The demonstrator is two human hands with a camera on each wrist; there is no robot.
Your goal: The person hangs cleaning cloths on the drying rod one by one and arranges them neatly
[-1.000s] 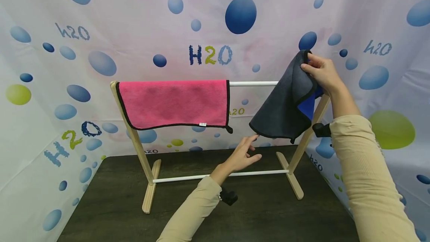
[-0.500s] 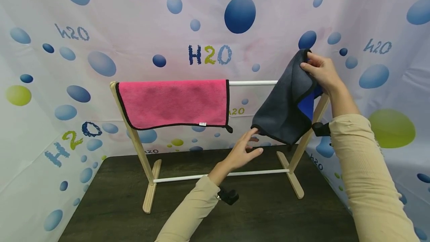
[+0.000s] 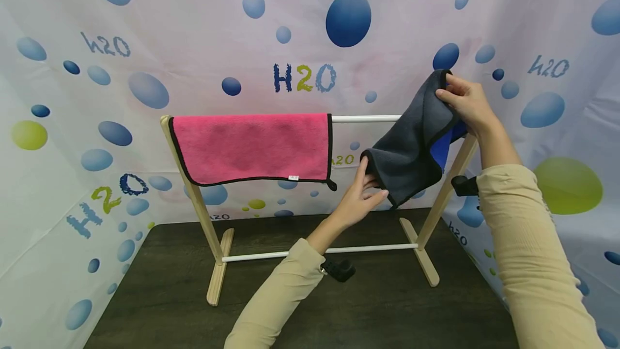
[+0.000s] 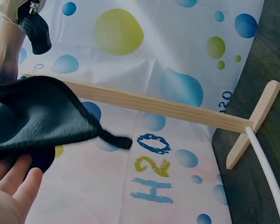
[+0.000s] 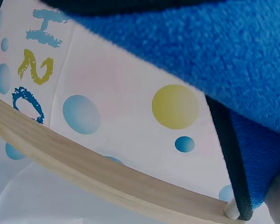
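Note:
A dark grey towel with a black border and a blue reverse side hangs from my right hand, which pinches its upper corner between thumb and fingers above the rack's right end. My left hand touches the towel's lower left edge, fingers extended behind it and thumb apart. In the left wrist view, the left fingers lie under the grey cloth, whose hanging loop dangles free. The right wrist view is largely filled by the blue side; most of that hand is hidden there.
A wooden rack with a white top rail and lower bar stands on a dark wood table. A pink towel with black edging hangs over its left half. A printed curtain surrounds the back and sides.
My left hand has risen from below the towel's lower edge, lifting and folding its lower left corner upward. The right hand has kept its grip in nearly the same place.

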